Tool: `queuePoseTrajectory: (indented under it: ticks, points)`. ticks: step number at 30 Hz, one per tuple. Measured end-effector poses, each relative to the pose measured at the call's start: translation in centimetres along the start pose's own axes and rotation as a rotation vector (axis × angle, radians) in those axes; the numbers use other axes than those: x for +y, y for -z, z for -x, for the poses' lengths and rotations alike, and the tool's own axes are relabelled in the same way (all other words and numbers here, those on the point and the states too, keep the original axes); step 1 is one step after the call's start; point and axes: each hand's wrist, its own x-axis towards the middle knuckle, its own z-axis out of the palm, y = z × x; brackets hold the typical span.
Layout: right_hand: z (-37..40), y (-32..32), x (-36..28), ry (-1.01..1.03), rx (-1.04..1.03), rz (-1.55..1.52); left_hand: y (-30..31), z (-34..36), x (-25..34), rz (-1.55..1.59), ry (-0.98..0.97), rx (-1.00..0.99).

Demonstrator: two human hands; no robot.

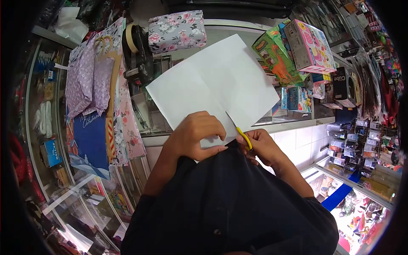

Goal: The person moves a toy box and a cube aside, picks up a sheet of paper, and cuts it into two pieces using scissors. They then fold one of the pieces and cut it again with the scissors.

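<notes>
A large white sheet of paper (225,78) with a faint fold down its middle lies over the glass counter, its near corner toward my body. My left hand (196,135) rests on the near part of the sheet, fingers bent and thumb apart from them, with paper showing in the gap. In my right hand (262,146) is a pair of scissors (244,138) with yellow handles. Its blades look closed and point away from me over the paper's near right part. My dark shirt hides the sheet's nearest corner.
Behind the paper sits a flower-patterned wrapped box (177,30). A tape roll (131,38) stands left of it. Gift bags (87,140) hang at the left. Toy boxes (309,46) are stacked at the back right. The counter's front edge (293,124) runs below the sheet.
</notes>
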Motion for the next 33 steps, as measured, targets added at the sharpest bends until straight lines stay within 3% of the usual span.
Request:
queuePoseTrajectory:
  ticks: [5,14,18,25,28,30,33]
  points:
    - [-0.1,-0.1,0.3,0.025,-0.008,0.006,-0.5,0.0,0.9,-0.303,0.067,0.024]
    - [-0.1,-0.2,0.9,0.008,-0.014,0.017,1.9,-0.1,3.6,-0.258,0.194,-0.079]
    - [0.0,-0.5,1.2,0.012,0.015,-0.012,3.4,-1.0,3.8,-0.327,0.291,-0.023]
    - [-0.4,-0.2,2.3,0.035,-0.012,-0.024,4.0,-3.4,-2.5,-0.561,0.366,0.149]
    - [-0.4,-0.3,2.5,0.057,-0.014,-0.061,3.6,-2.9,-3.7,-0.607,0.47,0.123]
    - [-0.3,-0.4,2.6,0.053,-0.004,-0.057,3.6,-2.7,-4.0,-0.646,0.422,0.005]
    - [-0.2,-0.5,2.8,0.07,-0.004,-0.056,3.4,-2.3,-4.0,-0.67,0.368,-0.01]
